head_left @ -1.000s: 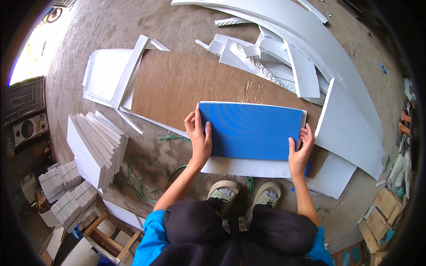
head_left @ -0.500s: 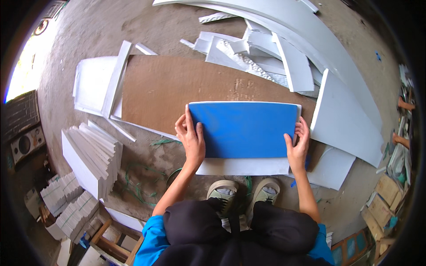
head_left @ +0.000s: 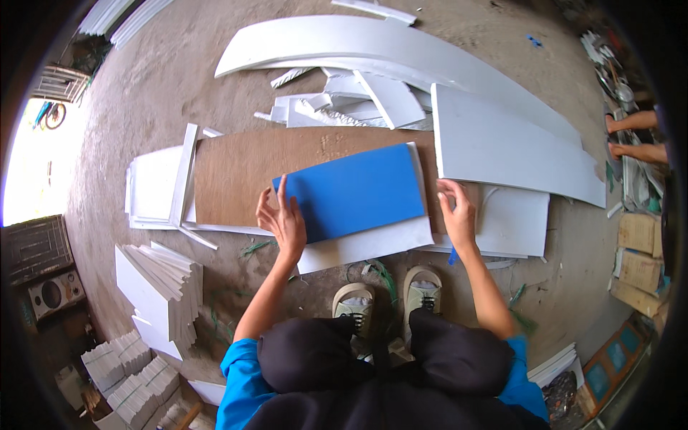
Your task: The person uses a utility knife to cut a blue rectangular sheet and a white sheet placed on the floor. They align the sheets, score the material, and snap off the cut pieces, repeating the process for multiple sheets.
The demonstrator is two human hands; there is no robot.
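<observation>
A blue rectangular sheet [head_left: 358, 190] lies tilted on top of a larger white sheet [head_left: 365, 247], both over a brown board [head_left: 240, 168]. My left hand [head_left: 284, 223] rests at the left end of the blue sheet with its fingers apart, touching the edge and upper corner. Off the sheet's right end, my right hand [head_left: 457, 215] hangs with thumb and fingers loosely apart, holding nothing. It is near the lower edge of a big white panel [head_left: 509, 143], and I cannot tell whether a fingertip touches it.
White offcuts [head_left: 358, 97] and a long curved panel [head_left: 322, 39] lie beyond the board. Stacked white sheets [head_left: 161, 290] and tied bundles [head_left: 136, 380] stand at left. Cardboard boxes [head_left: 640, 233] and another person's legs [head_left: 638, 136] are at right. Green string [head_left: 383, 279] lies by my feet.
My right hand has let go of the blue sheet's right edge and moved away from it. The sheet now lies tilted, its right end higher. The view has shifted.
</observation>
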